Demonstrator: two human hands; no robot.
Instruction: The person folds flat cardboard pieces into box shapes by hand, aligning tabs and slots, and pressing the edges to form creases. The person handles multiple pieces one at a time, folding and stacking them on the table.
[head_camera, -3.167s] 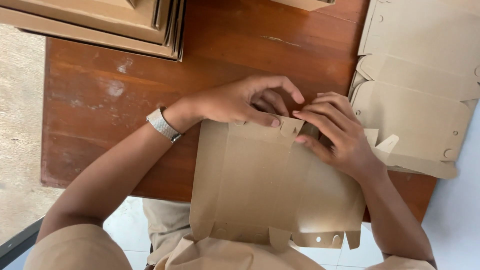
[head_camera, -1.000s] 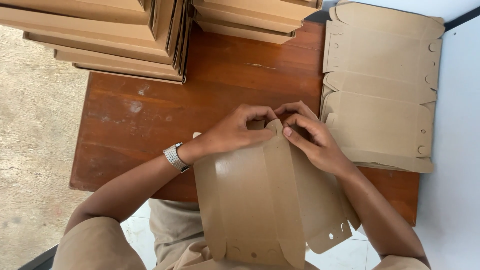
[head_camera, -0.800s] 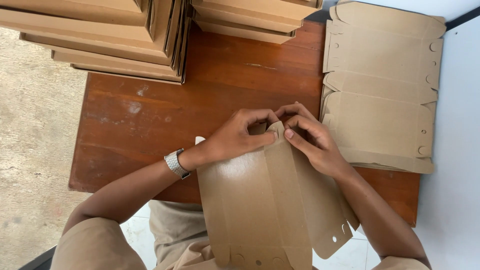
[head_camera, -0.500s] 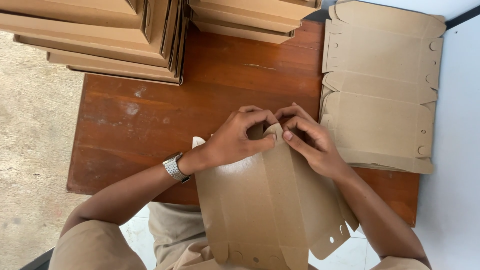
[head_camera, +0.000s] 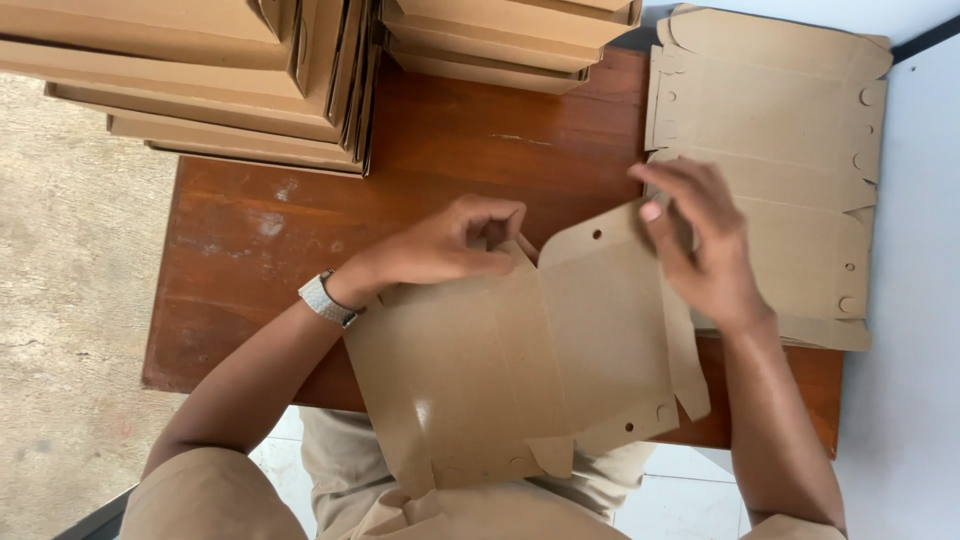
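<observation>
- Broadly, a reddish-brown wooden table (head_camera: 250, 250) fills the middle of the view, its top worn and marked with pale smudges; it bears everything else named here.
- Stacks of flat brown cardboard sheets (head_camera: 200, 80) lie along the far edge; two stacks can be told apart, one at far left and one (head_camera: 500, 40) just beside it towards the middle; the number of sheets in each cannot be counted.
- One pile of die-cut brown cardboard box blanks (head_camera: 780, 120) lies flat on the table's right side, with rounded tabs and small punched holes along its right edge; how many blanks it holds cannot be told.
- One half-folded brown cardboard box blank (head_camera: 500, 370) sits at the near edge of the table, overhanging it towards the lap; it is creased lengthwise, its right panel raised and tilted, with a rounded holed corner at top and small tabs and holes along the bottom.
- The right hand (head_camera: 700, 240) hovers at the raised panel's top right corner, fingers spread apart and slightly curled, blurred; whether they touch the panel cannot be told.
- The left hand (head_camera: 440, 245) rests on the blank's top edge, fingers curled together and pinching the card at the centre crease.
- One silver wristwatch (head_camera: 325, 298) sits on the left wrist.
</observation>
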